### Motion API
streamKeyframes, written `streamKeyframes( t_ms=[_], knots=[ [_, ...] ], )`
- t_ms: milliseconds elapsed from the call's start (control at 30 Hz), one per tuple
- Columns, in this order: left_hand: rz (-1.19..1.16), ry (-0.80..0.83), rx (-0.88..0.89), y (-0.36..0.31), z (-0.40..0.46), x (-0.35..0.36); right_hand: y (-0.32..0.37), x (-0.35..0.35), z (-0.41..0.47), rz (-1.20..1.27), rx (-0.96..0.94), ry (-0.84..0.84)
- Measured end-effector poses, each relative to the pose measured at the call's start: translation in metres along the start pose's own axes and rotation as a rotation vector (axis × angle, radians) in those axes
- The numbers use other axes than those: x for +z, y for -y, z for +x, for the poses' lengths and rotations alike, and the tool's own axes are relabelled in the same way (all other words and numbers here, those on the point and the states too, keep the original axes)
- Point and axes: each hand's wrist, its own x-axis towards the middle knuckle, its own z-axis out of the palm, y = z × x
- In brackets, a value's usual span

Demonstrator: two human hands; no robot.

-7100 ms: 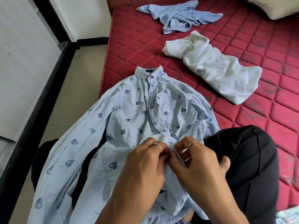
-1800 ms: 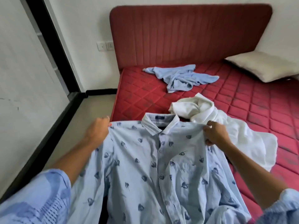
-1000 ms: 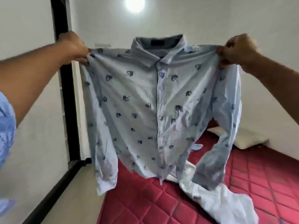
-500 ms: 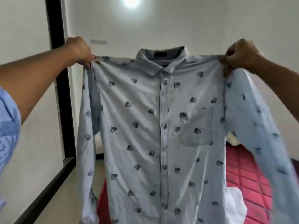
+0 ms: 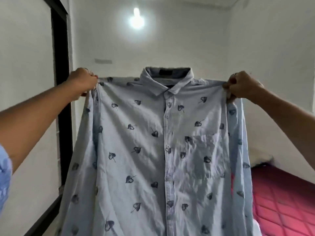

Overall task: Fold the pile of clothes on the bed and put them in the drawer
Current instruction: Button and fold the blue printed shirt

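Shirt (image 5: 153, 150), one, pale blue with leaf print, buttoned, hangs spread in air before wall. Left hand (image 5: 83, 82) grasps one shoulder seam, right hand (image 5: 242, 86) other. Hem cut off below. Bed (image 5: 281, 201) mostly hidden behind cloth, low right.

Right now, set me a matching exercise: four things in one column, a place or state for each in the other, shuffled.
Things:
1. shirt
2. left hand
3. mattress
4. lamp

Places or states:
A. lit, high on the wall
B. pinches one shoulder of the shirt
C. red, low at the right
D. held up, buttoned, front to the camera

Pairs: 1-D, 2-B, 3-C, 4-A
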Motion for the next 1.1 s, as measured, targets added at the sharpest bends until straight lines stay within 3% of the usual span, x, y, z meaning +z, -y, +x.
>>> streamKeyframes(
  t_ms=[100, 200, 333, 500, 567, 667, 767, 833, 967, 1100],
  knots=[
    [-0.397, 0.288, -0.102, 0.014, 0.0, -0.014, 0.001, -0.024, -0.013, 0.409, 0.035, 0.426],
    [-0.363, 0.493, -0.147, 0.03, -0.004, -0.032, -0.002, -0.038, -0.024, 0.595, 0.102, 0.676],
    [0.023, 0.387, -0.203, 0.032, -0.019, -0.018, -0.004, -0.015, -0.018, 0.196, 0.158, 0.583],
    [-0.029, 0.286, -0.005, -0.014, -0.033, 0.011, 0.036, 0.026, -0.012, 0.03, -0.03, 0.345],
    [-0.107, 0.347, 0.107, -0.039, -0.036, 0.018, 0.061, 0.037, -0.009, 0.084, -0.122, 0.338],
    [-0.117, 0.584, 0.21, -0.077, -0.046, 0.027, 0.099, 0.051, -0.012, 0.074, -0.29, 0.346],
    [-0.083, 0.822, 0.16, -0.101, -0.055, 0.035, 0.128, 0.059, -0.019, 0.189, -0.395, 0.374],
    [-0.052, 0.883, 0.125, -0.103, -0.056, 0.038, 0.139, 0.06, -0.025, 0.246, -0.451, 0.389],
    [-0.125, 0.807, 0.028, -0.1, -0.051, 0.044, 0.144, 0.064, -0.033, 0.275, -0.436, 0.406],
    [-0.19, 0.633, -0.148, -0.095, -0.046, 0.049, 0.157, 0.067, -0.045, 0.064, -0.452, 0.17]
  ],
)
